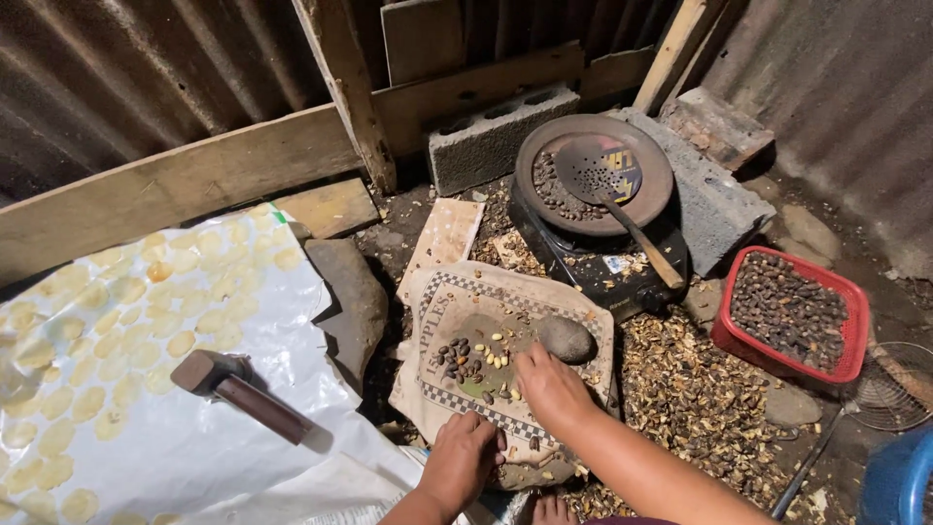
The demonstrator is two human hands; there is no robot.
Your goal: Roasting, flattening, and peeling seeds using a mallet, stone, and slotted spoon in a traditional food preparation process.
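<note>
Right hand (550,385) fingers curled, pinching among dark seeds (465,360) heaped mid-cardboard sheet (573,299); left hand (465,457) closed on near edge; rounded stone (566,338) beside, long axis lying left-right.

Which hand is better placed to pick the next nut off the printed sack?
Right, likely. The right hand already rests on the printed sack with its fingers at the scattered nuts, beside the round stone. The left hand sits back at the sack's near edge, curled, farther from them.
</note>
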